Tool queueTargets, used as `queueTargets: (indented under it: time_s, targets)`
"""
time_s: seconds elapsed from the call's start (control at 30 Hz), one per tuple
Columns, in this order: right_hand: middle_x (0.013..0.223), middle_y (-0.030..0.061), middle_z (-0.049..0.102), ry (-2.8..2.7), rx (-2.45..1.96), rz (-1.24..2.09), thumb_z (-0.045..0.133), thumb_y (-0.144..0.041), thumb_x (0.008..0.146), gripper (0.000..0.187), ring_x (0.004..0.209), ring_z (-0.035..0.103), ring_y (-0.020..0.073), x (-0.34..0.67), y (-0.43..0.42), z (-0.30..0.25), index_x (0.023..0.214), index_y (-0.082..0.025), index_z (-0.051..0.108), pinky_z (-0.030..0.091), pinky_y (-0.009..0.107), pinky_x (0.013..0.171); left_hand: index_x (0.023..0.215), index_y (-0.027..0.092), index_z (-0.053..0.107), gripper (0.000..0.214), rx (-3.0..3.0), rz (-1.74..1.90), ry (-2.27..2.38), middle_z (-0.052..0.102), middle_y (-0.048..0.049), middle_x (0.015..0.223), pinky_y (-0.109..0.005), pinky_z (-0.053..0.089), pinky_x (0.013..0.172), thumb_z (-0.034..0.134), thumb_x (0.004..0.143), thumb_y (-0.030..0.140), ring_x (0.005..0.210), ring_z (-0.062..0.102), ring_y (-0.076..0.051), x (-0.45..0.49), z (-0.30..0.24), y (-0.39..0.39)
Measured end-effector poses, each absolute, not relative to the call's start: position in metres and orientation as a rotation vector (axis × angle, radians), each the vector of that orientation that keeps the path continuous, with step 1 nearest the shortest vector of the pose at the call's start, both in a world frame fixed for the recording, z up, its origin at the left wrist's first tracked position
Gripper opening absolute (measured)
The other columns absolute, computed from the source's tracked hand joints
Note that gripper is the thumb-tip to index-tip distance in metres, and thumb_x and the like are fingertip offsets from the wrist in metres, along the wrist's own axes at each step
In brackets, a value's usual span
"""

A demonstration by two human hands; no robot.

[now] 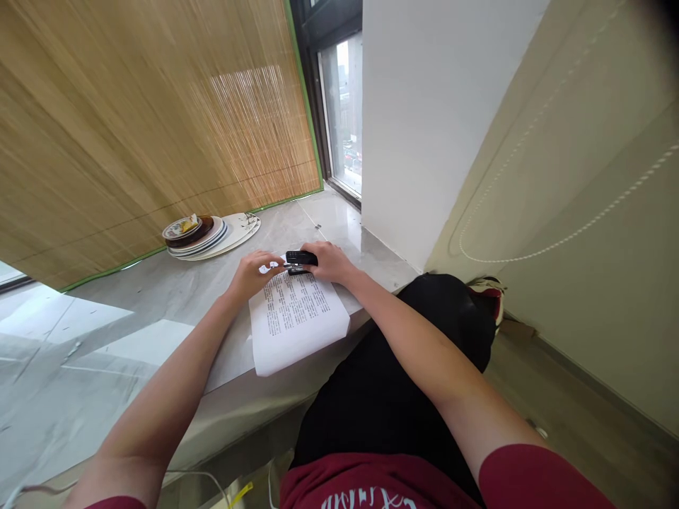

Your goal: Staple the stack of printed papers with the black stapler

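A black stapler (301, 259) is in my right hand (327, 261), whose fingers wrap around its rear end. The stapler looks spread apart, with a metal part showing between its upper and lower halves. At its front end, my left hand (257, 273) has thumb and index finger pinched together; what lies between them is too small to make out. Beneath both hands are printed paper sheets (297, 346), lying on the grey marble-look ledge (223, 360). Their near edge reaches over the front of the ledge.
Stacked plates (197, 237) stand at the back left, beside a bamboo blind (175, 99). A window (342, 113) and a white wall column (424, 106) rise behind the right side. My bent leg in black trousers (382, 396) is against the ledge front. A beaded cord (573, 244) hangs at right.
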State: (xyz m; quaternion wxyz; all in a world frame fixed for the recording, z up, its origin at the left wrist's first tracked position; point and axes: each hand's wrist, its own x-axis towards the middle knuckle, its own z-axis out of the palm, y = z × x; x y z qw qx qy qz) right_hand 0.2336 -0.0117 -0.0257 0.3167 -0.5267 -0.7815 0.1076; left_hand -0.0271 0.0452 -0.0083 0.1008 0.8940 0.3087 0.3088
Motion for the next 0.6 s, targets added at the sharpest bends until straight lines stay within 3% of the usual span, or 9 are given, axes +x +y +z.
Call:
queueTargets:
  time_s: [0.33, 0.6]
  targets:
    - [0.115, 0.0075, 0.076, -2.056, -1.384, 0.293, 0.074, -0.029, 0.092, 0.030, 0.107, 0.068, 0.0273, 0.2333, -0.0138, -0.0240, 0.122, -0.026, 0.070, 0.047, 0.034, 0.087, 0.094, 0.026, 0.083, 0.032, 2.510, 0.958, 1.000, 0.080, -0.0043, 0.088, -0.032, 0.051, 0.072, 0.077, 0.090, 0.057, 0.071, 0.061, -0.018, -0.0259, -0.0115, 0.0458]
    - [0.113, 0.0067, 0.076, -2.062, -1.329, 0.273, 0.073, -0.027, 0.091, 0.028, 0.107, 0.069, 0.0271, 0.2337, -0.0122, -0.0270, 0.119, -0.026, 0.070, 0.048, 0.034, 0.086, 0.096, 0.025, 0.084, 0.024, 2.556, 0.912, 0.904, 0.079, -0.0038, 0.088, -0.030, 0.052, 0.068, 0.077, 0.092, 0.048, 0.071, 0.064, -0.016, -0.0294, -0.0169, 0.0517]
